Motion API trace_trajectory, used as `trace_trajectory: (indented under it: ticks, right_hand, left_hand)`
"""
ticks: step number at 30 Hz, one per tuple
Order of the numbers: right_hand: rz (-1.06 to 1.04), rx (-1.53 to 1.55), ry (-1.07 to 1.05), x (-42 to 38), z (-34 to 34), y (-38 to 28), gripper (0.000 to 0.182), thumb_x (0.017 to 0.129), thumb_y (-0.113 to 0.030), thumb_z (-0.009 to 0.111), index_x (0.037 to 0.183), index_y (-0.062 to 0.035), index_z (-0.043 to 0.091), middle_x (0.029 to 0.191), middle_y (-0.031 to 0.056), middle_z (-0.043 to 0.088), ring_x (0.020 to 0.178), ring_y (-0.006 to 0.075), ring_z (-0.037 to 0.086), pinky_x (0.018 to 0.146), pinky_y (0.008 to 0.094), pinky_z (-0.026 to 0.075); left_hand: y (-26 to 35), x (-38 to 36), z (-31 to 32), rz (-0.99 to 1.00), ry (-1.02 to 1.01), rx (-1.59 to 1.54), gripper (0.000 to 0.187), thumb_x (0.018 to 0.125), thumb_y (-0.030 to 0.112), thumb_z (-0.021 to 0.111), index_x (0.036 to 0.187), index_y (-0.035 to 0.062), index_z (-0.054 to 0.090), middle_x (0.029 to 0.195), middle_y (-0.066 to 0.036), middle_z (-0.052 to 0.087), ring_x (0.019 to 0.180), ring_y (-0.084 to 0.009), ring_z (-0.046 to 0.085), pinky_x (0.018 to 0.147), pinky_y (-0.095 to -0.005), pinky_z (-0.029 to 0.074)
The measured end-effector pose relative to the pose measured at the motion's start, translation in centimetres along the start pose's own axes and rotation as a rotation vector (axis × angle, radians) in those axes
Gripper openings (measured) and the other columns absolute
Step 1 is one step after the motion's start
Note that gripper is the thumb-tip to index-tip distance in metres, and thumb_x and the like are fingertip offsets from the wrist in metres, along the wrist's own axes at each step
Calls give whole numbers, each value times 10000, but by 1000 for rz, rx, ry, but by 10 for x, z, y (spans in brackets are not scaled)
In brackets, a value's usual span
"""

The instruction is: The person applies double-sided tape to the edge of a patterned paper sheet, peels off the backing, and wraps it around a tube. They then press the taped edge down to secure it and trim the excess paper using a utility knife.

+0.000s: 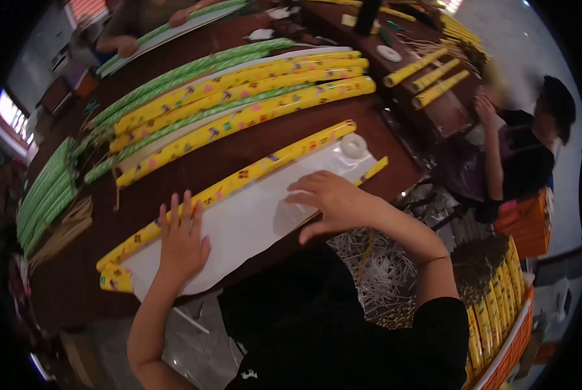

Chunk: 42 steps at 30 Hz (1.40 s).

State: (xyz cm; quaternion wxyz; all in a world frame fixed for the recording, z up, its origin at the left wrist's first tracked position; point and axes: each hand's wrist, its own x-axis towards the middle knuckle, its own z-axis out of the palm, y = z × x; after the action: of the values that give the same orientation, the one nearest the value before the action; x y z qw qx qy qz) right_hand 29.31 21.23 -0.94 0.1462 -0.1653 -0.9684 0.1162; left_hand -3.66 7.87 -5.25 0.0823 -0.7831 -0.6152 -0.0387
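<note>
A sheet of wrapping paper (242,240) lies white side up in front of me, its far edge rolled into a long yellow patterned tube (239,183). My left hand (184,244) rests near the left end, fingers spread, fingertips over the tube. My right hand (330,201) is over the right part of the sheet, fingers apart with nothing in them, casting a shadow on the white. A roll of clear tape (353,145) sits at the sheet's far right corner. At the lower left, a folded corner (115,278) shows the yellow print.
Yellow rolls (252,127) and green rolls (193,71) lie across the brown table (63,292). More green rolls (44,198) are stacked left. A co-worker (531,143) sits right; another person's hand (127,45) is across. An orange crate (508,344) holds yellow rolls beside shredded paper (385,270).
</note>
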Motion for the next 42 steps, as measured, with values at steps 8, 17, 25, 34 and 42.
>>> trace_trajectory:
  ticks: [8, 17, 25, 34, 42]
  right_hand:
    - [-201, -29, -179, 30, 30, -40, 227, 801, -54, 612, 1028, -57, 603, 1171, 121, 611, 1110, 336, 590, 902, 430, 493]
    - [-115, 217, -322, 60, 2, -42, 244, 774, -1, 627, 1014, -46, 633, 969, 142, 677, 900, 350, 645, 788, 419, 518]
    - [57, 339, -449, 86, -13, -6, 200, 831, -44, 645, 1030, -37, 661, 841, 181, 663, 741, 359, 631, 675, 397, 502]
    - [59, 10, -163, 109, 1, -6, 131, 808, -52, 652, 930, -5, 641, 782, 152, 609, 784, 321, 565, 762, 408, 439]
    - [-13, -176, 121, 108, 39, -10, 125, 790, -23, 636, 906, -13, 591, 793, 114, 584, 788, 294, 552, 809, 405, 409]
  left_hand:
    - [-14, -40, -21, -153, 132, 73, 548, 848, 369, 630, 1300, 74, 532, 1396, -178, 435, 1273, -366, 403, 1041, -529, 324]
    - [-102, -159, -44, -364, 9, -11, 245, 906, 220, 567, 1058, 62, 677, 1108, -109, 648, 1101, -259, 568, 1020, -411, 362]
    - [-112, -201, -61, -584, -104, -385, 395, 864, 68, 579, 1256, 112, 571, 1212, -100, 604, 1126, -268, 559, 1077, -411, 320]
    - [-135, -192, -55, -762, 129, -891, 706, 736, -66, 720, 1373, 93, 461, 1194, -64, 588, 1120, -171, 548, 997, -314, 421]
    - [-161, -188, -67, -678, -41, -1245, 812, 711, -92, 724, 1431, 116, 410, 1145, -50, 587, 1104, -141, 548, 989, -300, 430]
